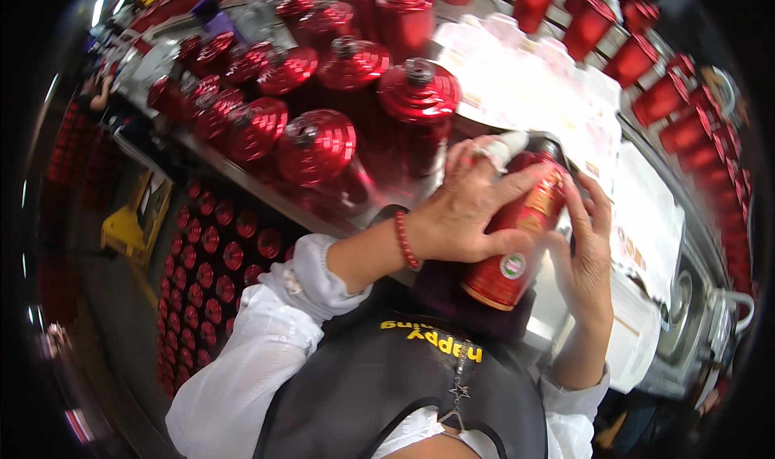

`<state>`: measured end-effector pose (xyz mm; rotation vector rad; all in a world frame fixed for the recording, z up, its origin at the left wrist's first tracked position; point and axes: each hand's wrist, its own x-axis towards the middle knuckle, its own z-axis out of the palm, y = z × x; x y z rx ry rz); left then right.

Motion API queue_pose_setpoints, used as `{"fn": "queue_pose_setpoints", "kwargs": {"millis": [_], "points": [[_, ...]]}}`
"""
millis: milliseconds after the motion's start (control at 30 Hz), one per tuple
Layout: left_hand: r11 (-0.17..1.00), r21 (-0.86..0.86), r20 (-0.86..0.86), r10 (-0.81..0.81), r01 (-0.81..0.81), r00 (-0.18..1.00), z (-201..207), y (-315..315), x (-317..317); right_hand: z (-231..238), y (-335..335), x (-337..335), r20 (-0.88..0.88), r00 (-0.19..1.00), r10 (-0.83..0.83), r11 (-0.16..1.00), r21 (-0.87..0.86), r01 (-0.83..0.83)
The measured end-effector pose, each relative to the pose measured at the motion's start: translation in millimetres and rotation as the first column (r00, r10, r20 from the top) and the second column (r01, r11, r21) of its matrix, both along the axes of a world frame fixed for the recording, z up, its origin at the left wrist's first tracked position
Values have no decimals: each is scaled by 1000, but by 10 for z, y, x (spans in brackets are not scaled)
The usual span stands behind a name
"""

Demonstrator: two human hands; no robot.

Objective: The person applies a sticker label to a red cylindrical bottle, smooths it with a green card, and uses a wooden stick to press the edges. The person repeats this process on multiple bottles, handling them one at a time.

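Observation:
A glossy red bottle (494, 280) with gold print, a small round sticker and a dark cap lies tilted in front of my body. My left hand (464, 209) grips it from the left, thumb and forefinger pressed across its front. Something white (508, 146), perhaps a finger cover, shows at the other fingers of that hand, near the cap. On the bottle's right side, my right hand (588, 253) rests its fingers and thumb against the upper part; this hand is slightly blurred. What lies behind the bottle is hidden.
Red tiered bottles (319, 148) with dark caps crowd the table at left. White sheets with printed labels (517, 71) lie beyond my hands. More red bottles (634, 59) line the far right. Below left stands a crate of bottles (214, 273), near a yellow metal frame (133, 226).

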<state>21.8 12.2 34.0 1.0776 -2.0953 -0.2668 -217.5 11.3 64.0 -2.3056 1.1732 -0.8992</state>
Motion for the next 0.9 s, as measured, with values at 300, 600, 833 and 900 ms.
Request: {"fn": "queue_pose_setpoints", "kwargs": {"millis": [300,600,833,900], "points": [[998,44,-48,54,-52,997,-28,49,-44,40,-44,63,-53,999,1,999,33,0],[997,9,-247,-75,79,966,-203,61,-14,-189,198,-90,24,1000,7,999,53,-9],[985,83,-252,-124,149,960,-265,73,62,-267,311,-52,148,989,30,996,80,-42],[981,115,-270,-123,159,955,-273,93,50,-286,342,-41,184,983,6,993,119,-28]]}}
